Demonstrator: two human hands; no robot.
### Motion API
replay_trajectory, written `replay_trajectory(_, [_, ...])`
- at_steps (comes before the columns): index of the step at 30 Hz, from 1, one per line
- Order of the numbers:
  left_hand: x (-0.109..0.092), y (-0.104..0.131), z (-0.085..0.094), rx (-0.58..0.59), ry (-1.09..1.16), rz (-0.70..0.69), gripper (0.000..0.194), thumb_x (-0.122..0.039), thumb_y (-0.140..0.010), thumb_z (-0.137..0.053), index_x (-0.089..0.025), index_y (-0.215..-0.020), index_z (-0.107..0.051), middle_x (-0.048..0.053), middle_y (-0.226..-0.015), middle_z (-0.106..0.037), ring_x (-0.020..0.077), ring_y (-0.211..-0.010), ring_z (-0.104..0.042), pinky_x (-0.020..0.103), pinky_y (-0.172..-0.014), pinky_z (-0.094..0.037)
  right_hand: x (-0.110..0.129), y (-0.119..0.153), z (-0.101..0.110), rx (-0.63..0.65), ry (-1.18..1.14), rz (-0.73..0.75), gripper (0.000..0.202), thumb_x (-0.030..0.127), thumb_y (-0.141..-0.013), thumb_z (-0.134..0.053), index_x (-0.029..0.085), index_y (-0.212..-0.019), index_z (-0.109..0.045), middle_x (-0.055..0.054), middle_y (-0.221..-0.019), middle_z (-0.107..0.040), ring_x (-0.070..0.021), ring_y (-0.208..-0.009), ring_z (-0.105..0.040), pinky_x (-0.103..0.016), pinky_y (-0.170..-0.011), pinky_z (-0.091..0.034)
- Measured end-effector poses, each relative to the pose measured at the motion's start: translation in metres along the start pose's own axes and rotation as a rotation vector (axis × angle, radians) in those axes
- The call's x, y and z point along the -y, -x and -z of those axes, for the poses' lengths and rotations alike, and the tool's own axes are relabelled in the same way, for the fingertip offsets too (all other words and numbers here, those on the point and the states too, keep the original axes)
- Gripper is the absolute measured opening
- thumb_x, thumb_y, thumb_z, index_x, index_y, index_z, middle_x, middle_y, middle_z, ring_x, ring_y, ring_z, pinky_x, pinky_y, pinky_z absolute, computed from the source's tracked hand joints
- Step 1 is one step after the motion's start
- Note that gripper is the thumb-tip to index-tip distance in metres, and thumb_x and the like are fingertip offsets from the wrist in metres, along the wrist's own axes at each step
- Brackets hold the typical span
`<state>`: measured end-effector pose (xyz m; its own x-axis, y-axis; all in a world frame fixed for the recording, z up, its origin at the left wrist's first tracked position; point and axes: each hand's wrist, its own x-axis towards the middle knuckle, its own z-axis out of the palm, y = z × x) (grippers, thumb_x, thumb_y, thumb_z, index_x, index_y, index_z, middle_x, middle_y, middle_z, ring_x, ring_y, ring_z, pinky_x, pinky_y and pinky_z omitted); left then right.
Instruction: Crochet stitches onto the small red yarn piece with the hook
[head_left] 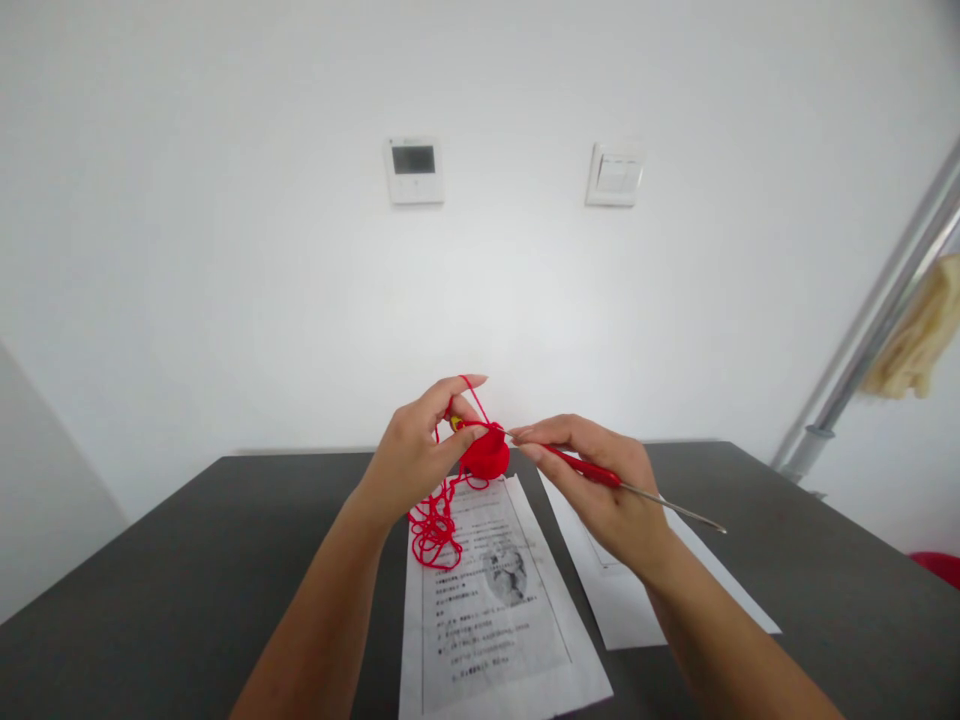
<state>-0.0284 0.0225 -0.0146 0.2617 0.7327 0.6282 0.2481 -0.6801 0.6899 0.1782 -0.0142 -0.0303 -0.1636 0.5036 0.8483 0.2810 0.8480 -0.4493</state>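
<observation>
My left hand (427,430) pinches a small piece of red crochet work between thumb and fingers, with a strand of red yarn running over its raised index finger. A small yellow bit (456,423) shows by its fingertips. My right hand (600,475) grips a crochet hook (600,472) by its red handle. The hook's thin metal tip meets the red work at the left fingertips, and its other metal end sticks out to the lower right. Just below the fingertips is a rounded red yarn mass (487,457); whether it is joined to the held piece, I cannot tell.
Loose red yarn (435,530) lies tangled on a printed sheet (495,640) on the dark table (187,570). A second paper sheet (630,615) lies under my right hand. Behind stands a white wall with a thermostat panel (415,170) and a switch (615,175). A metal pole (870,340) rises at right.
</observation>
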Motion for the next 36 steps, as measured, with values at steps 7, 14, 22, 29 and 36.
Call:
replay_trajectory(7, [0.009,-0.005,0.006,0.070,0.263,0.031,0.034,-0.019,-0.079,-0.075,-0.015,-0.112,-0.069,-0.003,-0.074,-0.063,0.0118,-0.068,-0.059,0.025,-0.067,-0.047,0.000,-0.003,0.007,0.007,-0.383,-0.347,0.007,0.029,-0.085,-0.077,0.022,-0.083,-0.078,-0.004,-0.083,-0.082,-0.0183,-0.074,-0.077,-0.029,-0.069,-0.063])
replay_trajectory(14, [-0.002,-0.002,0.004,0.241,0.599,0.262,0.044,-0.020,-0.070,-0.085,-0.015,-0.111,-0.070,-0.004,-0.071,-0.063,0.0079,-0.061,-0.058,0.020,-0.059,-0.046,-0.014,-0.003,-0.006,-0.037,-0.338,0.055,0.014,0.014,-0.084,-0.075,0.026,-0.089,-0.079,-0.003,-0.088,-0.082,-0.0187,-0.080,-0.077,-0.032,-0.073,-0.065])
replay_trajectory(22, [-0.008,0.001,0.002,0.246,0.634,0.304,0.040,-0.019,-0.073,-0.084,-0.018,-0.110,-0.073,-0.001,-0.080,-0.067,0.0101,-0.072,-0.064,0.022,-0.069,-0.050,-0.015,-0.005,-0.004,0.084,-0.052,0.412,0.021,0.009,-0.093,-0.064,0.020,-0.109,-0.070,-0.012,-0.109,-0.079,-0.0209,-0.104,-0.074,-0.037,-0.088,-0.063])
replay_trajectory(29, [-0.017,0.004,-0.007,0.225,0.519,0.192,0.047,-0.020,-0.076,-0.080,-0.017,-0.122,-0.069,-0.002,-0.076,-0.064,0.0117,-0.071,-0.062,0.024,-0.069,-0.050,-0.015,-0.001,-0.013,-0.042,0.008,0.469,0.018,0.010,-0.092,-0.066,0.020,-0.106,-0.069,-0.009,-0.096,-0.076,-0.0185,-0.089,-0.072,-0.032,-0.075,-0.062])
replay_trajectory(36, [-0.039,0.015,-0.025,-0.111,0.102,0.116,0.045,-0.017,-0.082,-0.069,-0.017,-0.127,-0.064,0.000,-0.081,-0.068,0.0171,-0.082,-0.065,0.034,-0.089,-0.051,-0.021,0.000,-0.022,-0.108,0.173,0.419,0.017,0.016,-0.096,-0.059,0.025,-0.109,-0.063,-0.008,-0.103,-0.072,-0.0220,-0.094,-0.070,-0.038,-0.078,-0.061])
